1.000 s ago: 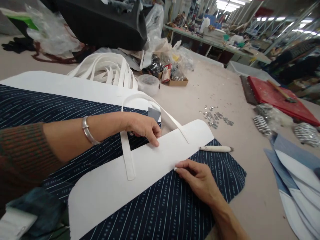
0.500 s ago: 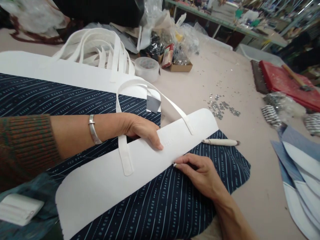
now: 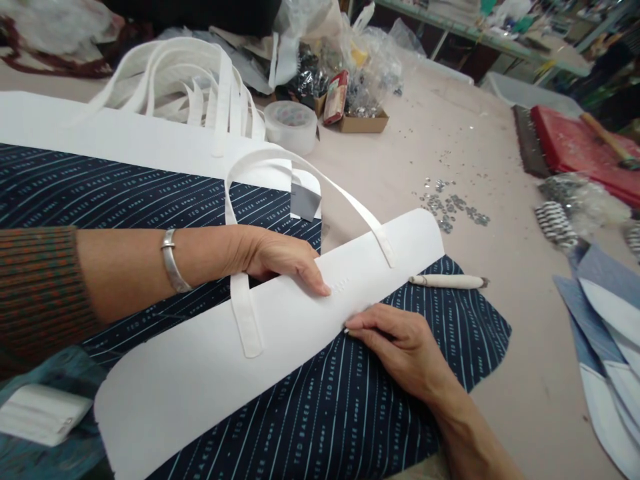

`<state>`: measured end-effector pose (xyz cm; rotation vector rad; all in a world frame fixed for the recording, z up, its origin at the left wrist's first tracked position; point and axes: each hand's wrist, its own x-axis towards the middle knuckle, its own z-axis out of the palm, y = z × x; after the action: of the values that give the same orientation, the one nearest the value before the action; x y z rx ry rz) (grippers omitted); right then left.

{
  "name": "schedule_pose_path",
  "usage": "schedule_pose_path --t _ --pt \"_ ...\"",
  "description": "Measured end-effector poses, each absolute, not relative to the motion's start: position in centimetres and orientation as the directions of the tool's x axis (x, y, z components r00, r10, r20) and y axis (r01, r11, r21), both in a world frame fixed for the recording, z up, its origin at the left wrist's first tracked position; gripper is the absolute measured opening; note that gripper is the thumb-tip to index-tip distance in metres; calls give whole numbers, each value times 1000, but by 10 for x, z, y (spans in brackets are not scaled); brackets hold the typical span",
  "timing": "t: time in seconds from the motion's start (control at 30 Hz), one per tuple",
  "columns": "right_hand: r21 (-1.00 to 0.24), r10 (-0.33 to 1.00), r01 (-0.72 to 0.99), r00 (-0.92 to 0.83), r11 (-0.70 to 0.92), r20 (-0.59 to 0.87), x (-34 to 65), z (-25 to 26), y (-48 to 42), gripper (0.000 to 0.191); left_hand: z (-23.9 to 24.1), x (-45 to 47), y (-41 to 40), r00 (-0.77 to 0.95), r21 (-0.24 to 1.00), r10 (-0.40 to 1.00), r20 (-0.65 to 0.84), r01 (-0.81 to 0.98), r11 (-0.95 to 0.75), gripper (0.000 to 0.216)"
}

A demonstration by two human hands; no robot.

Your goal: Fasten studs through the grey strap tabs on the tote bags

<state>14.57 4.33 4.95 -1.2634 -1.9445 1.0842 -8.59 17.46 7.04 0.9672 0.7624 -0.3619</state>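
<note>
A navy pinstriped bag panel (image 3: 360, 413) with a wide white band (image 3: 210, 373) and a white looped handle (image 3: 310, 173) lies on the table in front of me. My left hand (image 3: 280, 260) rests over the band's far edge, its fingers curled down onto the white surface by a row of small marks. My right hand (image 3: 400, 347) presses its fingertips, held together, on the seam where the white band meets the navy fabric. A second similar panel (image 3: 125, 193) lies behind, under my left forearm.
A white-handled tool (image 3: 445, 281) lies just right of the band. Small metal pieces (image 3: 450, 207) are scattered beyond it. A tape roll (image 3: 290, 125), cardboard box (image 3: 363, 121), white handles (image 3: 190, 87), red mat (image 3: 580, 150) and blue-white panels (image 3: 605, 333) surround the work.
The view has dropped and closed in slightly. My left fingers slid a little right along the white band; my right hand stays on the seam.
</note>
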Motion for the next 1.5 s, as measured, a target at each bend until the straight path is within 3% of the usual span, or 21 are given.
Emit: schedule_pose_path --t 0.17,0.27,0.4,0.67,0.93,1.1,1.37,1.5 --pt "-824 918 500 -393 267 60 145 51 44 10 72 -84 173 661 599 98 -744 594 537 37" --pt "-824 943 531 -331 201 17 146 51 45 2 70 -84 173 677 608 82 -732 594 527 39" --pt "-830 959 550 -275 96 -71 145 51 46 16 69 -84 173 695 630 71 -716 598 496 37" --pt "-783 978 621 -184 41 -95 139 49 45 21 74 -81 166 711 691 131 -691 597 408 39" --pt "-833 965 542 -143 -110 -220 135 54 45 23 88 -78 160 709 739 225 -668 598 310 36" --pt "-838 966 525 -104 -150 -238 134 54 40 24 83 -79 158 726 754 243 -643 545 367 33" --pt "-831 984 547 -66 -101 -163 131 50 41 26 81 -77 157 758 758 192 -623 524 387 30" --pt "-820 987 570 -156 54 -43 131 50 36 11 77 -82 158 710 684 194 -677 509 522 28"
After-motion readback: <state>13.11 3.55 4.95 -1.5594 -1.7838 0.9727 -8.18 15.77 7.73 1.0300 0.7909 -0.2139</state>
